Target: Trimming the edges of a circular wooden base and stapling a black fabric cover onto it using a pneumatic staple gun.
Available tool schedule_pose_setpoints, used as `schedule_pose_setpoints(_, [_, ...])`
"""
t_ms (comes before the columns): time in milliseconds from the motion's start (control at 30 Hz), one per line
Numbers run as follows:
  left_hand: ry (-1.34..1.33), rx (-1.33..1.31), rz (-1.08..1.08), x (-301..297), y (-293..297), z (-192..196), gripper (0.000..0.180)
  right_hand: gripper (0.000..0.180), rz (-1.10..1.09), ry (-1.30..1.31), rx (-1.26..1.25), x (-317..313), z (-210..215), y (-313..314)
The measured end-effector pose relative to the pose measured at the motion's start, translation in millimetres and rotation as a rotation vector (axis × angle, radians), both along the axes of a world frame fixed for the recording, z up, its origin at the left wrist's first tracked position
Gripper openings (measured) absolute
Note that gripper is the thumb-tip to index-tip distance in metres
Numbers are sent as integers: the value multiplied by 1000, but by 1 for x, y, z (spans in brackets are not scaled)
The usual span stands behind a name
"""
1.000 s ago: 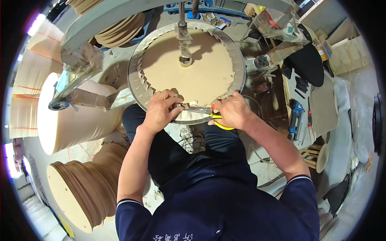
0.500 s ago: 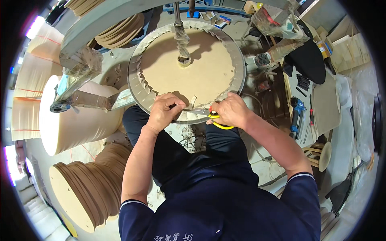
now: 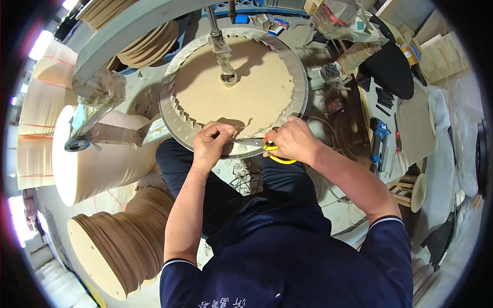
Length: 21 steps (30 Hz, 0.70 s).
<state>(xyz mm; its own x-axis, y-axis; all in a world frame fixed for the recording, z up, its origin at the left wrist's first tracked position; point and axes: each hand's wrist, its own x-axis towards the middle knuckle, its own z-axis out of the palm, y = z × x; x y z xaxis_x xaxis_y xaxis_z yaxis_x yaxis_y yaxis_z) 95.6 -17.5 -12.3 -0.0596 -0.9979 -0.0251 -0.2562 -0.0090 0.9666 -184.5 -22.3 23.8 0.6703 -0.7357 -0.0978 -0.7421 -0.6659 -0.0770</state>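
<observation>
Head view: left hand (image 3: 208, 147) pinches pleated edging (image 3: 183, 117) on one round board (image 3: 267, 95), right hand (image 3: 295, 141) grips one pair of scissors (image 3: 254, 142).

workshop surroundings, left and right
at left, a stack of brown discs (image 3: 128, 241) lies near a large cream roll (image 3: 105, 159), red-banded rolls (image 3: 36, 154) farther out; at right, a tabletop (image 3: 368, 109) bears a blue tool (image 3: 379, 139), a red-handled tool (image 3: 398, 142) and black strips (image 3: 384, 96).

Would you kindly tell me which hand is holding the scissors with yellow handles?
The right hand holds the yellow-handled scissors by their handles; the left hand sits by the blade tips, away from the handles.
</observation>
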Motion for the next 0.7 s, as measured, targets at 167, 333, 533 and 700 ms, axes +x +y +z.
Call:
schedule_pose_setpoints(167, [408, 320, 184, -7, 0, 4, 12, 57, -9, 52, -71, 1, 15, 4])
schedule_pose_setpoints(333, [585, 303, 225, -12, -2, -3, 15, 54, 12, -9, -64, -6, -5, -1])
schedule_pose_setpoints(533, [746, 365, 285, -26, -8, 10, 17, 48, 8, 1, -50, -21, -5, -2])
schedule_pose_setpoints(700, [761, 356, 257, -29, -10, 7, 15, 51, -15, 71, -50, -28, 3, -1])
